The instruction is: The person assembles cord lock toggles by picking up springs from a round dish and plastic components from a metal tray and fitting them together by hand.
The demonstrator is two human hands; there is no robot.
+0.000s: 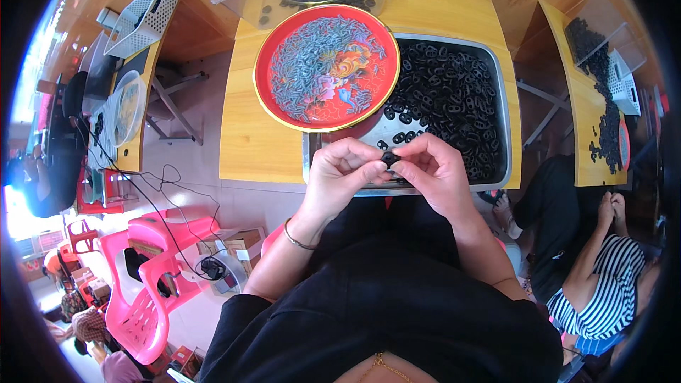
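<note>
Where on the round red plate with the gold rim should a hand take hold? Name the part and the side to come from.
Grip the round red plate by its bare gold rim at the left edge, coming in from the left over the open yellow wooden table. The right part of the plate overlaps the metal tray of small black pieces, and the plate's middle is covered with small grey pieces, so, judging by this, the left rim looks freest.
</note>
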